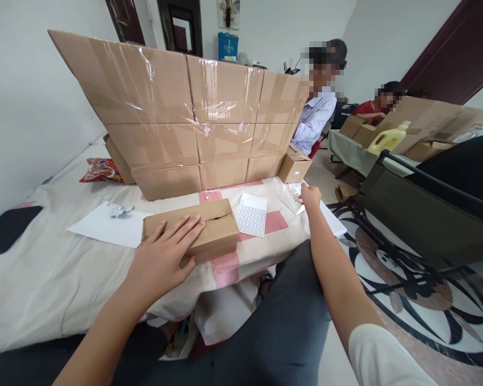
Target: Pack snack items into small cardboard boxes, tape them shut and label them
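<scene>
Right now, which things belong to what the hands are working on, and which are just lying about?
In hand: left hand flat on the small cardboard box; right hand at the white sheets; label sheet between them, probably.
Lying about: snack bag; paper with metal clips; taped cardboard wall; yellow jug.

**Pale room, patterned floor**

White walls enclose an evenly lit room. A dark maroon door stands at right, a dark-framed doorway at the back. The floor carries black-and-white swirls. A cloth-draped bench fills the left.
</scene>
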`<move>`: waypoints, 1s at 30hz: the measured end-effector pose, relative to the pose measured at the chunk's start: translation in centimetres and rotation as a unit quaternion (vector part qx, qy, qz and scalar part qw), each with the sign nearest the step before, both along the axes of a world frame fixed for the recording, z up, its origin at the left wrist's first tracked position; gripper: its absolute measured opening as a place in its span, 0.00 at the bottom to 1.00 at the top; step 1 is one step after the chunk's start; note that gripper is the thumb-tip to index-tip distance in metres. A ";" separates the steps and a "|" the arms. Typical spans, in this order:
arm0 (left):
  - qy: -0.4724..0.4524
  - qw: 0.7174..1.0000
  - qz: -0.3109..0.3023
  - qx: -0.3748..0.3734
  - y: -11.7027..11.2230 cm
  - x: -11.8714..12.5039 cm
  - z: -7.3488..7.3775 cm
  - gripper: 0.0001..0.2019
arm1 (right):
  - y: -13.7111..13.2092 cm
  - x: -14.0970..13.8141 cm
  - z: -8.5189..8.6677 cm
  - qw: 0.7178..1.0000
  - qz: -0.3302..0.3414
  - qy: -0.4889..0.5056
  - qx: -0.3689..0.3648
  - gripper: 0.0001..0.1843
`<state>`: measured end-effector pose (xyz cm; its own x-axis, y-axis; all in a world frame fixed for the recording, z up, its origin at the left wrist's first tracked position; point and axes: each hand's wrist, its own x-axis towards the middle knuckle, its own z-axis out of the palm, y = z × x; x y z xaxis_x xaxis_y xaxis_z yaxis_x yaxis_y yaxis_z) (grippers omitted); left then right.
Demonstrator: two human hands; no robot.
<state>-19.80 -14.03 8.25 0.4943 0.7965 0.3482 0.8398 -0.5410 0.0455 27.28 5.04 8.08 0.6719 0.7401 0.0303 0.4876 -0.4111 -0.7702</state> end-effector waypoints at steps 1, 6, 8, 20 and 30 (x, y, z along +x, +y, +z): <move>-0.001 1.000 -0.001 0.004 0.0 0.0 -0.1 0.40 | 0.0 0.0 0.0 1.000 -0.002 0.007 0.004 0.16; -0.003 1.000 -0.003 0.026 0.0 0.0 -0.2 0.39 | -0.2 0.5 -0.2 0.996 0.003 0.087 0.020 0.11; 0.012 1.000 -0.001 0.027 -0.1 0.0 0.0 0.38 | -0.2 0.8 -0.3 0.992 0.007 0.124 0.019 0.12; 0.043 0.998 0.004 0.041 -0.3 0.2 0.4 0.35 | -0.7 1.6 -0.2 0.973 0.037 0.226 0.024 0.12; 0.036 0.998 -0.002 0.047 -0.3 0.2 0.3 0.35 | -0.8 2.1 -0.8 0.967 0.055 0.244 0.044 0.06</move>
<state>-19.62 -14.29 8.57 0.5239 0.7596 0.3855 0.8367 -0.5436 -0.0658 29.43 4.27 7.24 0.5401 0.8165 -0.2042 0.0939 -0.2996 -0.9494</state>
